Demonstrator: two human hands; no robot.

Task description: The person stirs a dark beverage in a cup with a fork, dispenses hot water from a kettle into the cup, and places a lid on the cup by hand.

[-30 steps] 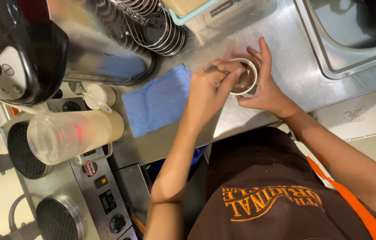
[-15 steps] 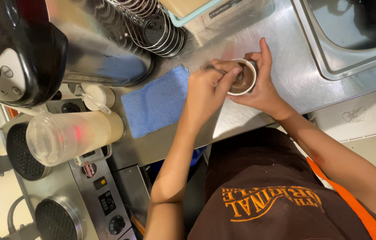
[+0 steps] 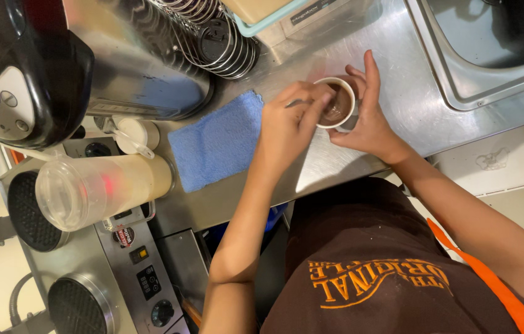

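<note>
A small white paper cup (image 3: 336,102) of brown liquid stands on the steel counter (image 3: 398,93). My right hand (image 3: 367,120) wraps around its far side and holds it steady. My left hand (image 3: 290,120) is at the cup's left rim, fingers pinched on a thin stirrer (image 3: 294,102) whose tip reaches into the drink. Most of the stirrer is hidden by my fingers.
A blue cloth (image 3: 218,142) lies left of the cup. A clear pitcher (image 3: 98,188) of cream batter lies beside round waffle irons (image 3: 30,210) and a control panel (image 3: 144,278). Behind are a black and silver dispenser (image 3: 20,68), stacked black lids (image 3: 221,40) and a sink (image 3: 491,43).
My left hand has shifted slightly around the cup's rim with the stirrer. The cup and my right hand stay in place.
</note>
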